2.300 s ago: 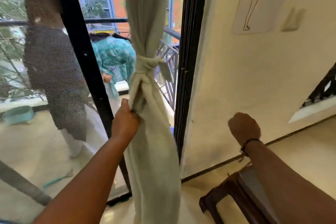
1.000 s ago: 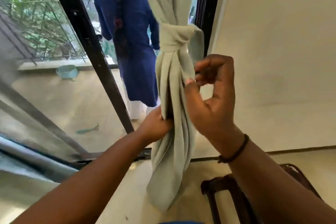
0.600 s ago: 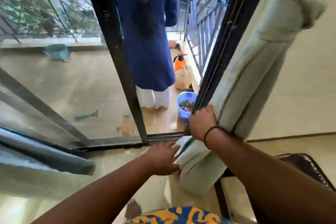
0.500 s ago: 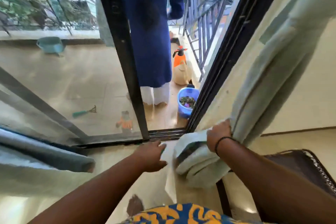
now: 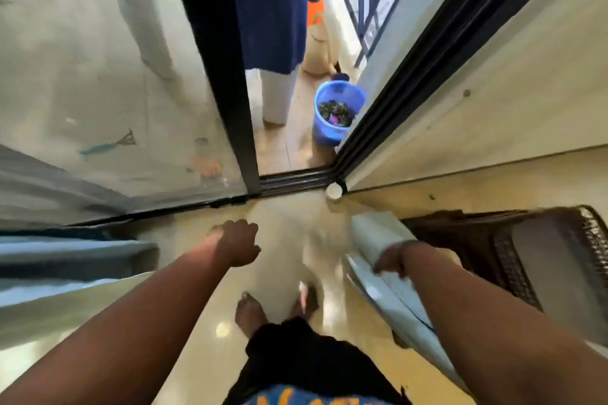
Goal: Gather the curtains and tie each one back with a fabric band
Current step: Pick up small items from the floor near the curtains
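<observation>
The right hand (image 5: 390, 261) grasps the curtain (image 5: 378, 240), whose long axis slants from the floor (image 5: 289, 240) toward the lower right corner. The left hand (image 5: 238, 242) hangs loosely curled, holding nothing.

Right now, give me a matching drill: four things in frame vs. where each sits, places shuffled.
Things:
1. bucket
2. left hand
3. right hand
4. chair

Places:
A. on the curtain's lower end
B. outside, just past the door track
C. indoors by the wall, right of the curtain
D. over bare floor, holding nothing

Pairs: 1-B, 2-D, 3-A, 4-C
</observation>
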